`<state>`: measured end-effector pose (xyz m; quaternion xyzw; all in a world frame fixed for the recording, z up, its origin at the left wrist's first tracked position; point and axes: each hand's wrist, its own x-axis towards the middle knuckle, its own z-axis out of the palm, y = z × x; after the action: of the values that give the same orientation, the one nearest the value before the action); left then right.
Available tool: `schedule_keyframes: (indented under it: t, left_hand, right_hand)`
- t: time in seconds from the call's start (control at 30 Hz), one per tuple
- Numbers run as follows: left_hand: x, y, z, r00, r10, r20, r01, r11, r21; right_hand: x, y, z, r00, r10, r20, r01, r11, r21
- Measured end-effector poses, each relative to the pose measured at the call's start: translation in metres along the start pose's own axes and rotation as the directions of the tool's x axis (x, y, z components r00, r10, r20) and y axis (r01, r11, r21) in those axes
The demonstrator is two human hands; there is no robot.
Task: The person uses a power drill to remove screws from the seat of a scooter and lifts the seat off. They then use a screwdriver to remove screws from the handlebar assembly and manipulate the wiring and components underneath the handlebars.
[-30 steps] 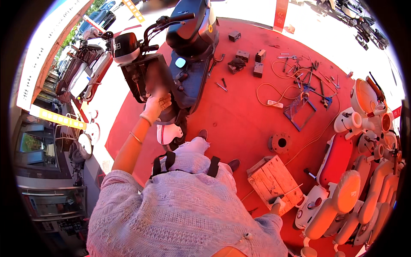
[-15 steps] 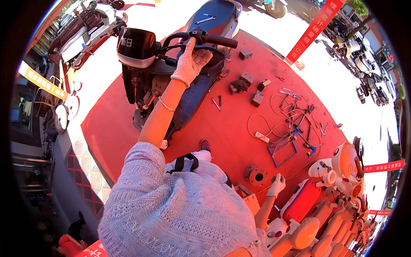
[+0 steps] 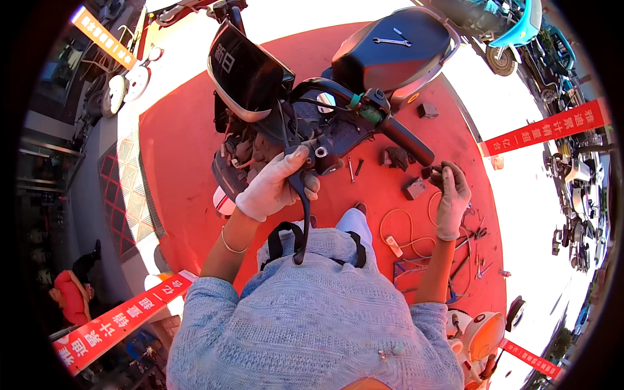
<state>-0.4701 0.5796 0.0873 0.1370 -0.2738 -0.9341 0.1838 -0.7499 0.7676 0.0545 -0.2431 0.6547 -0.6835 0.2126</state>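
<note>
My left hand [image 3: 268, 190], in a pale glove with darkened fingertips, grips a black brake lever [image 3: 307, 218] by its bracket end. The long lever blade points down toward my waist. Beside that bracket stands a scooter, with its black front panel [image 3: 250, 68] at the left and its handlebar grip [image 3: 407, 140] reaching out to the right. Just past the grip's end my gloved right hand [image 3: 453, 200] is raised, fingertips pinched together; a small dark thing shows by them, too unclear to name. Green material [image 3: 370, 114] wraps the bar inside the grip.
Wrenches [image 3: 392, 43] lie on the scooter seat [image 3: 416, 62]. On the red mat [image 3: 182, 175] are dark blocks [image 3: 415, 188], a yellow cord [image 3: 383, 224] and scattered tools. Red banner tapes [image 3: 552, 127] cross the surroundings. A person in red [image 3: 70, 296] is at the lower left.
My left hand has come down from the handlebar and now holds the brake lever. My right hand has risen from the lower right to near the grip. The view has shifted.
</note>
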Motion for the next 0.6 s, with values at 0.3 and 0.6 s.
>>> schedule_keyframes:
  t: [0.3, 0.6]
  left_hand:
    - [-0.001, -0.037, 0.033, 0.882, 0.288, -0.373, -0.220, 0.952, 0.215]
    - [0.031, -0.103, 0.069, 0.598, 0.499, -0.627, -0.415, 0.862, 0.290]
  right_hand:
    - [0.167, -0.035, 0.091, 0.718, 0.025, 0.695, -0.161, 0.978, 0.132]
    - [0.165, 0.021, 0.136, 0.097, -0.085, 0.992, -0.328, 0.938, 0.112]
